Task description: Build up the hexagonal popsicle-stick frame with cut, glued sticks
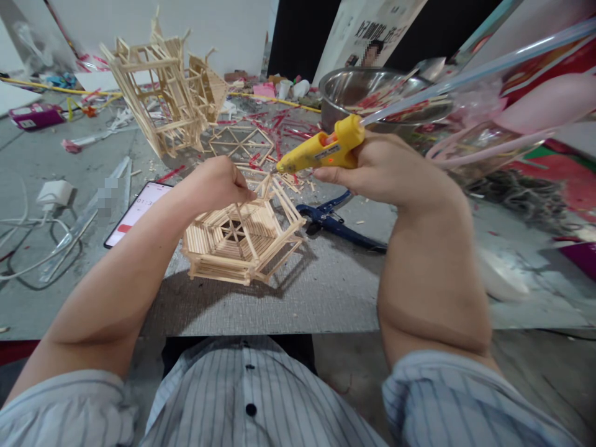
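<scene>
My left hand (215, 184) is closed on the top edge of a small hexagonal frame of thin wooden sticks (242, 239), which rests tilted on the grey table. My right hand (388, 171) grips a yellow glue gun (321, 149) with a clear glue stick (465, 74) running out of its back. The gun's nozzle points left, just above the far side of the frame and close to my left fingers. A flat hexagonal stick lattice (239, 143) lies behind the frame.
A taller stick tower (161, 93) stands at the back left. A phone (137, 211) lies left of the frame, blue-handled pliers (339, 223) to its right. A steel bowl (372, 93) sits behind my right hand. A white charger with cables (53, 195) lies far left.
</scene>
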The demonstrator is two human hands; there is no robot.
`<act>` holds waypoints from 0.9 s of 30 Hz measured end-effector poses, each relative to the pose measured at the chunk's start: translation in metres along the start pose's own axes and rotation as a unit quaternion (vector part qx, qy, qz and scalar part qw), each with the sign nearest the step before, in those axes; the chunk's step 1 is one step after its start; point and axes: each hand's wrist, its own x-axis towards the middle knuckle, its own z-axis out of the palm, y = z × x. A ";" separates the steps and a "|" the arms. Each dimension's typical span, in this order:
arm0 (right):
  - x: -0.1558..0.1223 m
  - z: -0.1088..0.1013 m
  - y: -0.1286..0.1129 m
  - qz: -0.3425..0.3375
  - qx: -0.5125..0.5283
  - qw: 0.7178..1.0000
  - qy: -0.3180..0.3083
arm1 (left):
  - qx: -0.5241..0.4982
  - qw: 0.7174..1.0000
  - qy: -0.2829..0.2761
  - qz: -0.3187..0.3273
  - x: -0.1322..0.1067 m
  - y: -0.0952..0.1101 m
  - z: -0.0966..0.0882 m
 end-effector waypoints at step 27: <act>-0.012 -0.002 -0.027 -0.064 0.021 0.995 -0.076 | -0.020 0.999 -0.020 -0.021 -0.001 0.005 -0.001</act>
